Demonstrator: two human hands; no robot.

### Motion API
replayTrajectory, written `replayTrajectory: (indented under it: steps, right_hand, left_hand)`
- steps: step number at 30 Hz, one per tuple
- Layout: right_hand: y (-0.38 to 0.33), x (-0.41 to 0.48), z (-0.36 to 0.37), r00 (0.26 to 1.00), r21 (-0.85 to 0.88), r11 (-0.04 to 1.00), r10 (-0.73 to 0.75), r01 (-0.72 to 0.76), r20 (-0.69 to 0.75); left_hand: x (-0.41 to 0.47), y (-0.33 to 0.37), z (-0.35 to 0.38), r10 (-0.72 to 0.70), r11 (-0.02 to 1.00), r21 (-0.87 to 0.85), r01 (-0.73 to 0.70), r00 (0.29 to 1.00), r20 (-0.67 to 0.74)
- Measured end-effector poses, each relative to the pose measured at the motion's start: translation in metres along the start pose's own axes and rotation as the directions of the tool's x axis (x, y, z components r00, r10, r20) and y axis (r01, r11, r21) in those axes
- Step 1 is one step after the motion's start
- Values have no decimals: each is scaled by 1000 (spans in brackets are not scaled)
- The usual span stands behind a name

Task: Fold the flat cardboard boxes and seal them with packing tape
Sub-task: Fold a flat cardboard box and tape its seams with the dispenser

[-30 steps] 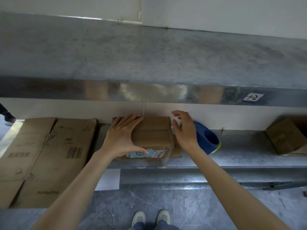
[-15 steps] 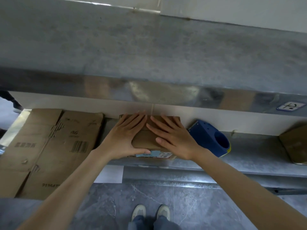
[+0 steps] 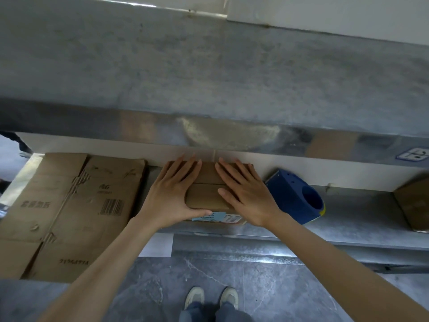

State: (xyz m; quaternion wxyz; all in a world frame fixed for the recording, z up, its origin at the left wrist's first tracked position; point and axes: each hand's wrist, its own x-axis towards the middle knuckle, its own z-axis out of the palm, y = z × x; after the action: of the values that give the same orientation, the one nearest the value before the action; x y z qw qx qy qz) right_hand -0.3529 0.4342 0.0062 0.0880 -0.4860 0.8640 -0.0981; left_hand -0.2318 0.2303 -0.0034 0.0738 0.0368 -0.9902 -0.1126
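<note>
Box: small cardboard box (image 3: pixel 206 194), frame centre, on shelf (image 3: pixel 348 212).
L: left hand (image 3: pixel 171 194) flat, fingers straight, pressing flaps shut.
R: right hand (image 3: pixel 246 196) same, gripping nothing; prob pinning seam for taping.
Tape: blue tape dispenser (image 3: pixel 297 201) just right.

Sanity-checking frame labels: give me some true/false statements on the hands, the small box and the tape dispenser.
1. Both the left hand and the right hand lie flat on top of the small box. True.
2. The right hand grips the blue tape dispenser. False: it lies on the metal shelf to the right of the box, and no hand grips it.
3. Flat cardboard lies to the left of the small box. True.
4. The small box's top flaps stand open. False: they are folded down and meet at a seam between the hands.
</note>
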Motion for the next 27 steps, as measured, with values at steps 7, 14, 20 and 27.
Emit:
replayTrajectory:
  steps: [7, 14, 20, 27]
  right_hand:
    - [1, -1, 16, 948, 473, 872, 249, -129, -201]
    - [2, -5, 22, 909, 733, 679, 288, 27, -300]
    - [-5, -3, 13, 889, 851, 522, 414, -57, -194]
    - [-5, -3, 18, 872, 829, 557, 427, -45, -240]
  left_hand:
    - [-2, 6, 1, -214, 916, -350, 198, 977, -9]
    - [-7, 3, 7, -258, 788, -588, 185, 965, -41]
    - [-2, -1, 8, -246, 758, -627, 181, 969, -18]
    - [-4, -3, 11, -214, 788, -604, 117, 973, -90]
